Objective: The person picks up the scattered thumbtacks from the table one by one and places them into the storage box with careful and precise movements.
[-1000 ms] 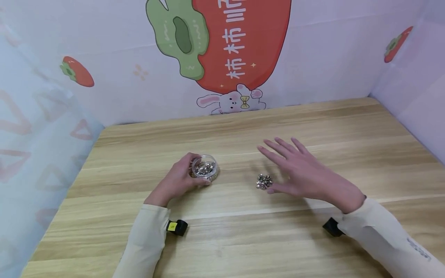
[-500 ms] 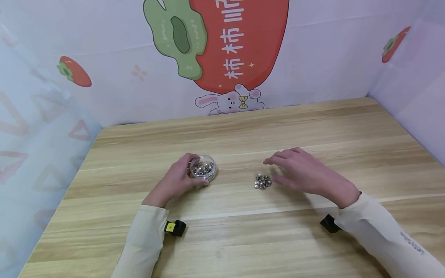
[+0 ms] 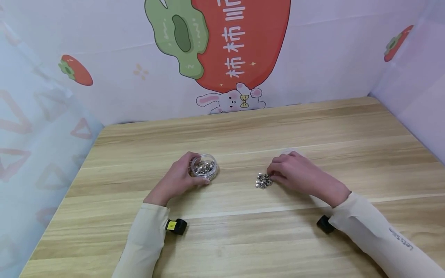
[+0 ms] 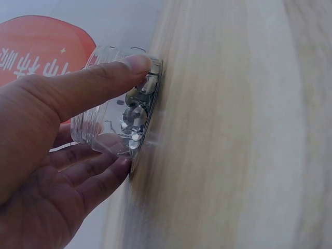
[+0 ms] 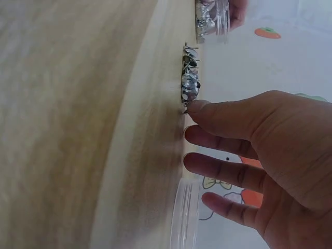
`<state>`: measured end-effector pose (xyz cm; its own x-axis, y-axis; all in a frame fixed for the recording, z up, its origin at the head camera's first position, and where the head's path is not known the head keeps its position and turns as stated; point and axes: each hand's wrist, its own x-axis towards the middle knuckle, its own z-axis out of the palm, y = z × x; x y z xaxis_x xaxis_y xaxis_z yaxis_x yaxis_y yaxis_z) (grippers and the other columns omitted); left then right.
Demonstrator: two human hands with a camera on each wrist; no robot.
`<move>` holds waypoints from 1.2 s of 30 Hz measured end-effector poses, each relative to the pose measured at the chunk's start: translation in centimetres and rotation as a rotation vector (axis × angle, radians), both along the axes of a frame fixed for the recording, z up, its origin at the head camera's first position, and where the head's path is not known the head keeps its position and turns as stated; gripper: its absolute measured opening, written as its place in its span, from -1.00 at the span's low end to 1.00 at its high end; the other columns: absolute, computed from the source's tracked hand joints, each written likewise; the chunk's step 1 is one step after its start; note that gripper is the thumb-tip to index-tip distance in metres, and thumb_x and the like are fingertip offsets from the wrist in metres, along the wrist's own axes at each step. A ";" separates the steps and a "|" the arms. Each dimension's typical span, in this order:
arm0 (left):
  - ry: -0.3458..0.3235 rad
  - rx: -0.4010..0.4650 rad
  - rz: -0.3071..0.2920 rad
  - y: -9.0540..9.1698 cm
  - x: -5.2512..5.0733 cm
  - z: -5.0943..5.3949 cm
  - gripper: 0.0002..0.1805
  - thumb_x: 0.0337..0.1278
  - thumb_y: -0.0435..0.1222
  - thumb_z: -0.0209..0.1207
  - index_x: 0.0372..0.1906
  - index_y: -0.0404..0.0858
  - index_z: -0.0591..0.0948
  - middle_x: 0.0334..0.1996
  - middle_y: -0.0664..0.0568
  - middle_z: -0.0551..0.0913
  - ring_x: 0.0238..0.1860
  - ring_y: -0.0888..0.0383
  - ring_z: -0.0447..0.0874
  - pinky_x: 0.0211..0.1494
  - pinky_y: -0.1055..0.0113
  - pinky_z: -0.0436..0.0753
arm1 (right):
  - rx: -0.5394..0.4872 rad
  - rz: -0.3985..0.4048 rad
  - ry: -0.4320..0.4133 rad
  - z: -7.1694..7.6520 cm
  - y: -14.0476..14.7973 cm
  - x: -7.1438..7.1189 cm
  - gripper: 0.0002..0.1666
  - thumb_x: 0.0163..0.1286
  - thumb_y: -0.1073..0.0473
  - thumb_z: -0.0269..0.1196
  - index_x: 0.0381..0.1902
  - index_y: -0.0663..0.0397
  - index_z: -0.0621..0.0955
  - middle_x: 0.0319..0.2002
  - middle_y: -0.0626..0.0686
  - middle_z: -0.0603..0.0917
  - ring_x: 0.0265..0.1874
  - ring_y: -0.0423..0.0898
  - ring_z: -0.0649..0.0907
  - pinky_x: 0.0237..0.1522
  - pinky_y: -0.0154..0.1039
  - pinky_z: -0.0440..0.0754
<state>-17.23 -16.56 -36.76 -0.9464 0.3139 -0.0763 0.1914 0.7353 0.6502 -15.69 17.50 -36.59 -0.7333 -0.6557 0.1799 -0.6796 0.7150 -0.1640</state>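
My left hand (image 3: 175, 179) grips a clear round plastic jar (image 3: 213, 175) by its sides, thumb nearest me. Through the jar's wall, in the left wrist view, silver thumbtacks (image 4: 136, 118) show near its base. To the right of the jar, a small pile of silver thumbtacks (image 3: 263, 180) lies on the wooden table. My right hand (image 3: 299, 173) is at the pile's right edge with its fingers bent downward. In the right wrist view the thumb tip meets the last tacks of the pile (image 5: 190, 78), and a gap separates thumb and forefinger.
A clear round lid (image 5: 185, 212) lies on the table (image 3: 222, 239) behind my right hand, mostly hidden in the head view. A printed cloth wall (image 3: 323, 65) stands along the table's back edge, and further cloth hangs at both sides.
My right hand has come down from its spread pose above the table to the pile's right edge, fingers now bent. The lid shows behind it. My left hand keeps holding the jar in place.
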 end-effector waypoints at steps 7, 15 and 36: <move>0.001 -0.003 -0.004 0.0 0.0 0.1 -0.12 -0.17 -0.13 0.50 0.28 -0.33 0.33 0.22 -0.19 0.49 0.19 -0.08 0.50 0.27 -0.02 0.48 | 0.023 -0.012 0.017 -0.2 -0.2 0.1 -0.89 0.17 0.21 0.41 -0.32 -0.08 0.71 -0.33 -0.16 0.69 -0.26 -0.17 0.66 -0.01 -0.04 0.47; -0.001 0.001 0.001 0.0 0.0 0.1 -0.11 -0.18 -0.13 0.51 0.28 -0.33 0.33 0.21 -0.19 0.50 0.20 -0.08 0.50 0.28 -0.02 0.48 | 0.020 -0.028 0.015 -0.1 -0.4 0.2 -0.92 0.19 0.20 0.40 -0.36 -0.10 0.69 -0.36 -0.17 0.68 -0.29 -0.19 0.63 0.02 -0.02 0.46; -0.004 -0.001 0.004 0.1 0.0 0.1 -0.12 -0.18 -0.14 0.51 0.27 -0.32 0.33 0.21 -0.19 0.49 0.20 -0.08 0.50 0.30 -0.01 0.47 | -0.066 -0.044 -0.018 3.1 -3.4 -0.4 -0.85 0.27 0.15 0.34 -0.20 0.04 0.69 -0.30 -0.07 0.73 -0.30 -0.15 0.65 0.06 -0.01 0.53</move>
<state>-17.19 -16.49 -36.67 -0.9474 0.3097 -0.0803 0.1858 0.7370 0.6498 -16.09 14.14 -33.49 -0.7649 -0.6097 0.2079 -0.6439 0.7316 -0.2239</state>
